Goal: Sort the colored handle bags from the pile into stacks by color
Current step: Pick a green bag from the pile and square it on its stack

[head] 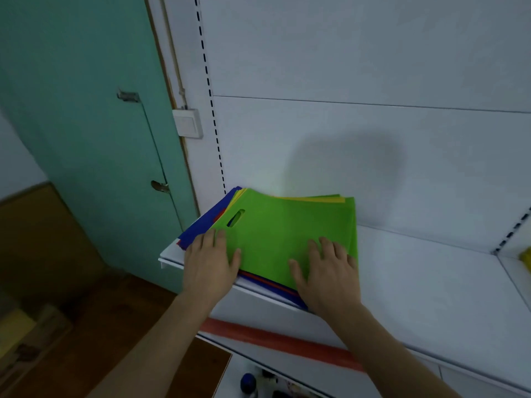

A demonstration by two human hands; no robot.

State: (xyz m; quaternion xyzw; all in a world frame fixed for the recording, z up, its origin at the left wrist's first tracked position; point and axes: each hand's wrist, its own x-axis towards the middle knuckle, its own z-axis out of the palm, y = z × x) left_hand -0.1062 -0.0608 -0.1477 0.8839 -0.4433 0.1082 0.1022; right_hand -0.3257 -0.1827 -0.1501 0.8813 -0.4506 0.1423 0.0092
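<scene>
Seen from above, looking down at a white shelf [416, 282]. A pile of flat colored handle bags [258, 225] lying at the shelf's left end, at about 9 o'clock on it, close against the back panel and reaching right up to the front lip. Topmost: a green bag [287, 234], its cut-out handle slot [235, 218] turned toward 10 o'clock. Peeking from beneath: yellow edges [316, 199] along the far side, blue bags [201, 228] fanned out at the left, a thin red edge [267, 281] along the near side.

Left hand [211, 262] flat on the pile's near left corner, fingers straight, fingertips on the green bag just below the slot, thumb on its edge. Right hand [327, 271] flat on the green bag's near right area, fingers spread. Grip of both hands apart, nothing pinched or clamped; palms simply pressing down.

Likely reason for the flat press: steadying the loose, slippery pile so close to the lip, or readying to slide the green sheet off the top. No sorted stacks visible yet; sorting judged barely begun. Bare shelf stretching from the pile toward 3 o'clock, plausibly room for the color stacks.

Also present: a teal door [86, 124] at the left, a white wall switch [188, 123] beside it, a red strip [275, 343] along a lower shelf edge, something yellow [525, 258] at the far right edge, too cropped to identify.
</scene>
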